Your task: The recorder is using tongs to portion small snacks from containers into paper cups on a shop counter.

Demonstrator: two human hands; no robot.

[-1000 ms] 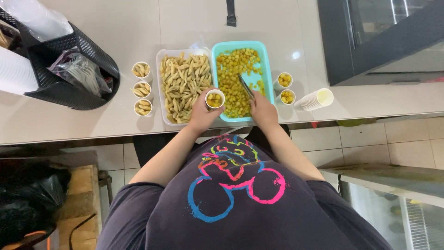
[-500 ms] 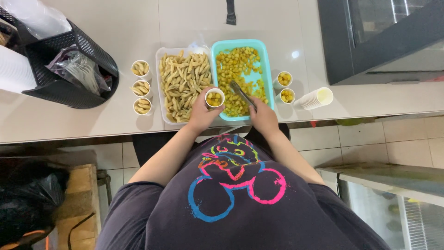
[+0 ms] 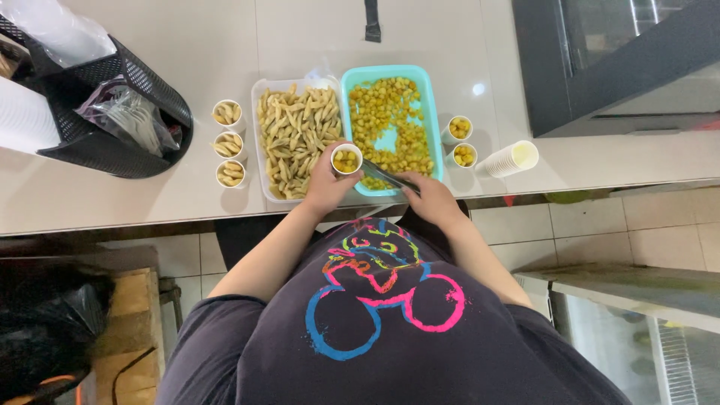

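My left hand [image 3: 325,185] holds a small paper cup [image 3: 346,160] with yellow round pieces in it, just over the seam between two trays. My right hand [image 3: 429,199] grips dark metal tongs [image 3: 382,176] whose tip lies at the cup's rim, over the near edge of the teal tray [image 3: 430,112] of yellow round pieces. The clear tray [image 3: 257,127] to its left holds pale finger-shaped snacks.
Three small cups of pale snacks [image 3: 228,142] stand left of the clear tray. Two filled cups [image 3: 459,140] and a lying stack of paper cups [image 3: 510,158] sit right of the teal tray. A black mesh basket [image 3: 112,120] is far left, a dark cabinet [image 3: 600,67] at right.
My right hand has drawn the tongs back from the middle of the teal tray toward its near edge, up to the cup. My left hand and the cup stay almost in place.
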